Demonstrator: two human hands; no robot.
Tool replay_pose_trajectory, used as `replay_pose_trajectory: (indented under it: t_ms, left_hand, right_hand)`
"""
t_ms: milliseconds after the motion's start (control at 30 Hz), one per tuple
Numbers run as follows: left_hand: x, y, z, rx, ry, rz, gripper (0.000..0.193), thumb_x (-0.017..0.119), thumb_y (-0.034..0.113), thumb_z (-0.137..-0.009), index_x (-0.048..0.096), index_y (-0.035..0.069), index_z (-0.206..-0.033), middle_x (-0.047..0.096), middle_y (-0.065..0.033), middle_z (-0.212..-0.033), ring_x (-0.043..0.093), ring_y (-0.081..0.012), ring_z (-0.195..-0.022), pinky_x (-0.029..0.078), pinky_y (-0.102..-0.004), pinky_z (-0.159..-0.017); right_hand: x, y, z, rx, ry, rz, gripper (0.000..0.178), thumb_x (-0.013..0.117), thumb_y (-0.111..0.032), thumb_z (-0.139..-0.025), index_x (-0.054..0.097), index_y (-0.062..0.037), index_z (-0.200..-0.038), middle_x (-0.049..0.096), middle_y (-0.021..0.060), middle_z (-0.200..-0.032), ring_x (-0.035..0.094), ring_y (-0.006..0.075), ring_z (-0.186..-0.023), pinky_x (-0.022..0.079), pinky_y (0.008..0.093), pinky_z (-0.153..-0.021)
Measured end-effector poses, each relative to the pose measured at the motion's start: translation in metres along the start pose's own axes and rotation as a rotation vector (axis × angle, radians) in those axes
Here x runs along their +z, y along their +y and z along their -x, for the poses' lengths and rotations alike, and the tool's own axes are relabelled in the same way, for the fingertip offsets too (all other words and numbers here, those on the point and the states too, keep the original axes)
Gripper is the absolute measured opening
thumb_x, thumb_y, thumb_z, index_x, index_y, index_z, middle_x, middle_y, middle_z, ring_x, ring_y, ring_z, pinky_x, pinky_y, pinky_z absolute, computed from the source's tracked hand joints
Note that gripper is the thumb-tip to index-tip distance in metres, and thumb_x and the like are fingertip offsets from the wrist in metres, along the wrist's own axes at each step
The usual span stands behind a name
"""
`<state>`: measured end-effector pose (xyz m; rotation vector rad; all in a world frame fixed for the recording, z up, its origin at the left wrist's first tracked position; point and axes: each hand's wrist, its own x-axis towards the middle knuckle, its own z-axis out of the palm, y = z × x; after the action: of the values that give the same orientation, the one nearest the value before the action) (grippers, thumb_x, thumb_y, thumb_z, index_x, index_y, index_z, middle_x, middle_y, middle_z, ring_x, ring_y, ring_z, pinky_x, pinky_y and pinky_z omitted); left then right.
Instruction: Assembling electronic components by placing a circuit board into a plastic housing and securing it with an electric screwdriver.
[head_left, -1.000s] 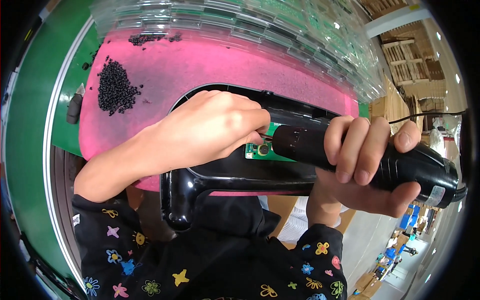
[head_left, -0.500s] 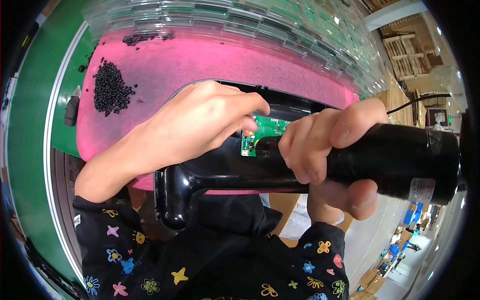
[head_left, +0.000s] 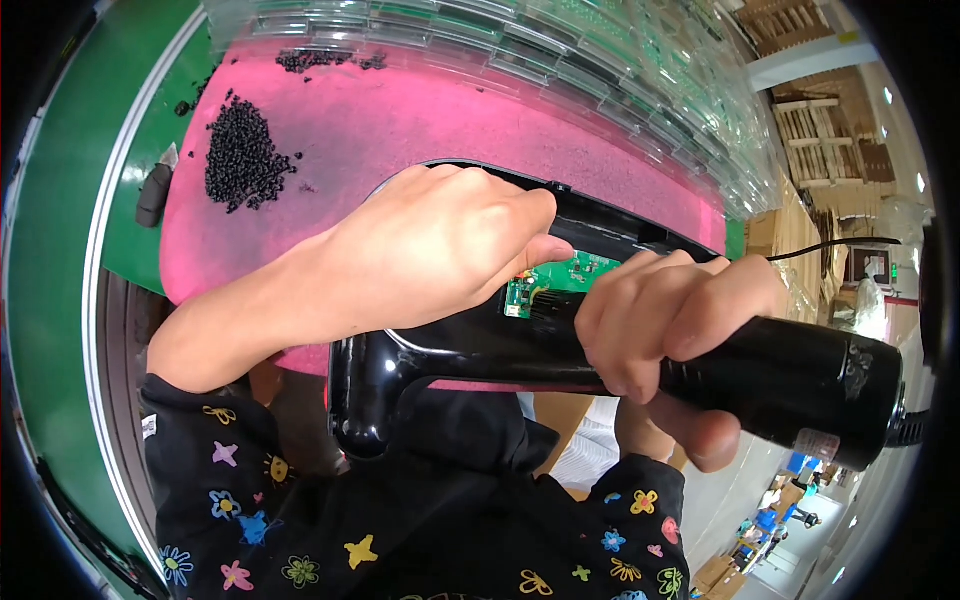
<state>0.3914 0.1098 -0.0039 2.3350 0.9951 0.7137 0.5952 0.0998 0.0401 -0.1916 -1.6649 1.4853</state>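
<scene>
A long black plastic housing [head_left: 490,350] with a rounded arm at its lower left lies before me. Set in it is a green circuit board [head_left: 590,268], partly covered by my hands. My right hand [head_left: 670,320] wraps round a thick black corded electric screwdriver [head_left: 790,380], tilted with its cord end to the right. The tool's ribbed dark front [head_left: 555,305] reaches over the board; its very tip cannot be made out. My left hand [head_left: 450,235] rests over the housing's left part, fingers curled and thumb against the forefinger by the board's edge. What they pinch, if anything, is hidden.
A pink mat [head_left: 400,120] covers the green bench. On it lies a heap of small black pieces [head_left: 245,155], with more behind [head_left: 320,62]. Stacked clear plastic trays [head_left: 560,60] line the back. A dark grey object [head_left: 153,195] sits left of the mat.
My left hand has shifted slightly right and curled its fingers tighter. The screwdriver's rear end has dropped lower, with my right hand turning along. The whole view has shifted a little.
</scene>
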Motion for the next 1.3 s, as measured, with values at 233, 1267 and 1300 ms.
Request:
replay_pose_trajectory:
  t_ms: [233,1267,1300]
  left_hand:
    - [0.004,-0.007,0.006,0.066,0.048,0.067,0.023,0.070,0.017,-0.086,0.053,0.001,-0.086,0.058,-0.0127,-0.079,0.060,-0.0373,-0.075,0.046,-0.0458,-0.061]
    - [0.002,-0.005,-0.002,0.364,-0.127,0.149,0.026,0.067,0.027,-0.089,0.060,0.001,-0.088,0.059,-0.0092,-0.081,0.061,-0.0305,-0.074,0.051,-0.0398,-0.062]
    - [0.003,-0.005,-0.002,0.372,-0.108,0.167,0.026,0.068,0.026,-0.088,0.060,0.001,-0.089,0.060,-0.0094,-0.081,0.061,-0.0308,-0.074,0.051,-0.0394,-0.062]
  right_hand:
    - [-0.003,0.007,-0.003,0.036,-0.116,-0.153,0.045,0.089,-0.016,-0.072,0.057,-0.0005,-0.099,0.059,0.0071,-0.071,0.051,0.0165,-0.055,0.038,0.0309,-0.049]
    - [-0.004,-0.004,0.008,-0.500,0.184,-0.105,0.044,0.070,-0.040,-0.090,0.047,-0.0071,-0.108,0.061,-0.0005,-0.064,0.058,0.0084,-0.047,0.048,0.0204,-0.045]
    - [-0.005,-0.005,0.008,-0.517,0.175,-0.119,0.044,0.069,-0.039,-0.090,0.047,-0.0068,-0.109,0.062,-0.0002,-0.065,0.058,0.0081,-0.047,0.048,0.0201,-0.045]
